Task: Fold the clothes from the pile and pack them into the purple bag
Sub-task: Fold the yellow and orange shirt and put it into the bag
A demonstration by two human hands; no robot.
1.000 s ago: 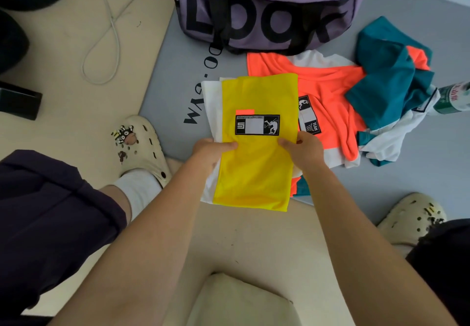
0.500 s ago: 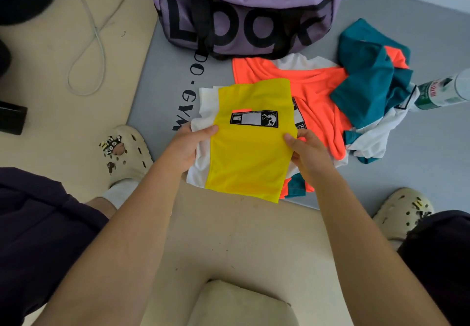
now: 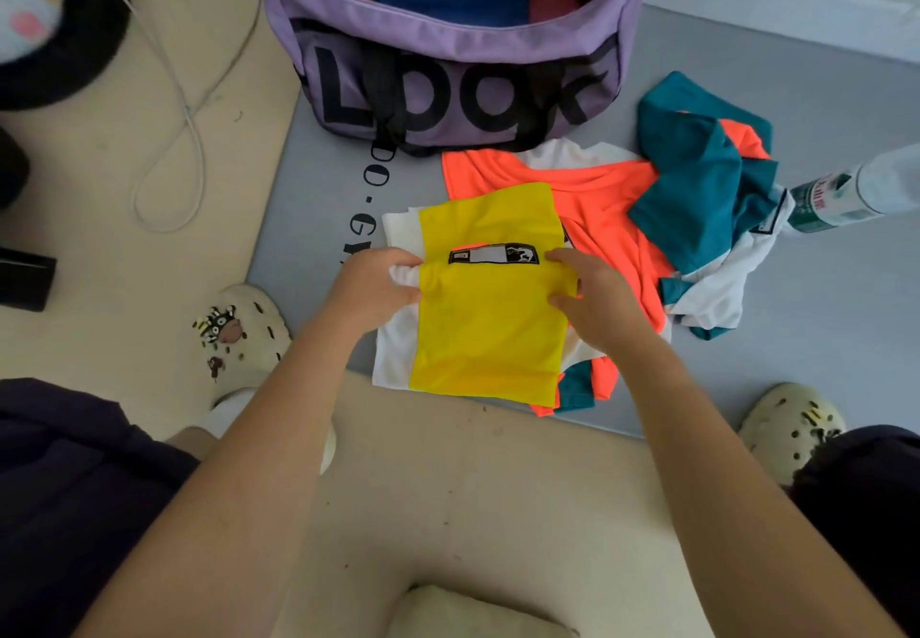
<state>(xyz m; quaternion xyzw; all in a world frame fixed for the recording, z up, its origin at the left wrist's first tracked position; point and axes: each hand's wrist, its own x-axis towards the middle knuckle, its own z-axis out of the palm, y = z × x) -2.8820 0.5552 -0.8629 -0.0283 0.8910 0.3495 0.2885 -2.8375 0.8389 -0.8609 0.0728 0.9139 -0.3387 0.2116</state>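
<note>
Item: folded yellow-and-white jersey with a black rectangular patch [image 3: 490, 309], lying on the grey floor mat [image 3: 821, 319], partly over the orange, teal and white pile of loose clothes [image 3: 662, 219]. Left hand [image 3: 373, 284] gripped the left edge, fingers [image 3: 398, 259] bunching white cloth; right hand [image 3: 592, 294] pinched the right edge, fingers [image 3: 562, 259] curled on the yellow. Both held at mid-length, presumably to fold it across or lift it flat. Purple fabric bag with black lettering [image 3: 448, 85] stood just beyond, mouth open (blue and red garments already inside), within easy reach.
</note>
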